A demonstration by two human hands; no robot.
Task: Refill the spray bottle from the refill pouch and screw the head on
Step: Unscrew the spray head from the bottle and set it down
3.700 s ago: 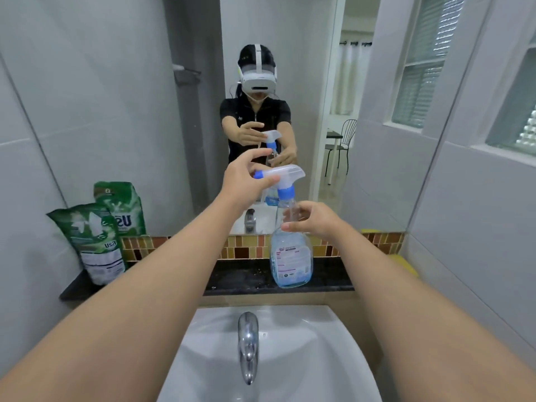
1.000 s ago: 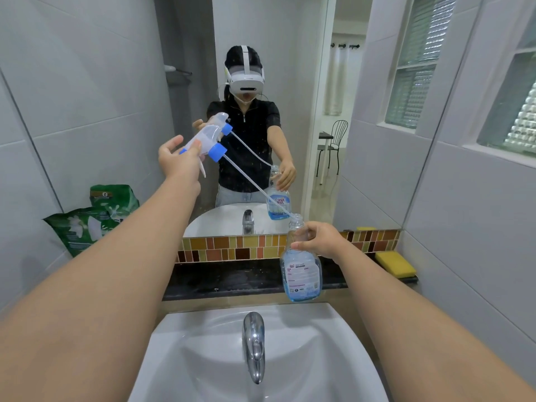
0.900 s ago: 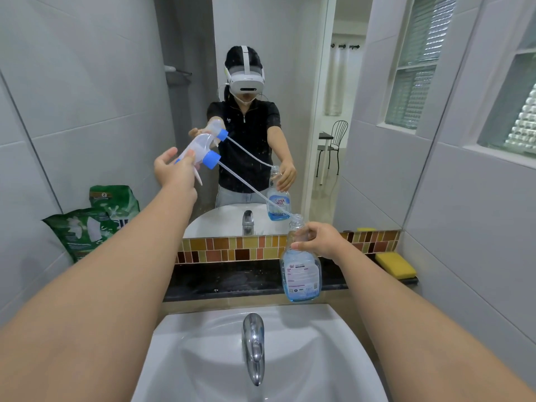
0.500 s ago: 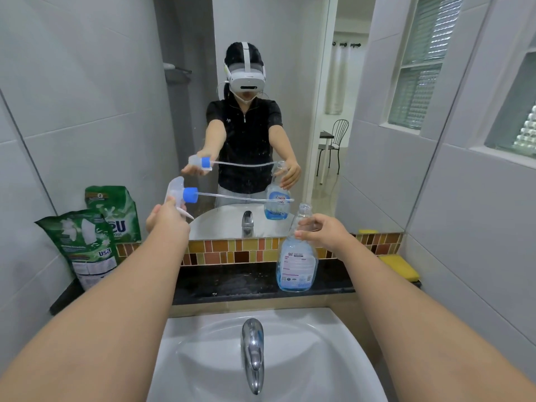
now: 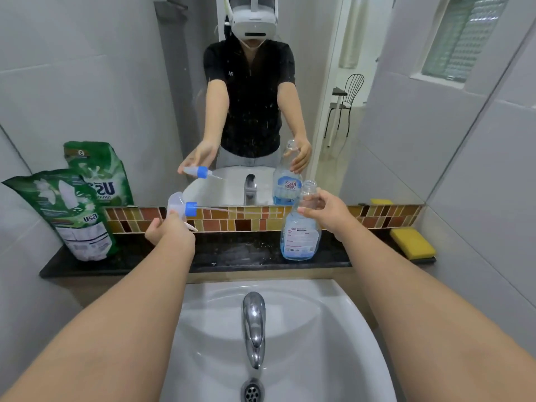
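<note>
A clear spray bottle (image 5: 300, 236) with a little blue liquid stands headless on the black ledge (image 5: 240, 250), its neck open. My right hand (image 5: 324, 214) grips the bottle's neck. My left hand (image 5: 169, 230) holds the white spray head (image 5: 181, 206) with its blue collar, low over the ledge at the left; its thin dip tube points right toward the bottle, fully outside it. A green refill pouch (image 5: 68, 213) stands at the ledge's left end, against the wall.
A white sink (image 5: 261, 338) with a chrome tap (image 5: 253, 323) lies below the ledge. A yellow sponge (image 5: 412, 242) sits at the ledge's right end. The mirror (image 5: 261, 97) behind the ledge reflects a person and the objects. Tiled walls close in on both sides.
My left hand unscrewed the spray head, drew its tube out of the bottle and carried it left and down toward the ledge. My right hand stayed on the bottle's neck.
</note>
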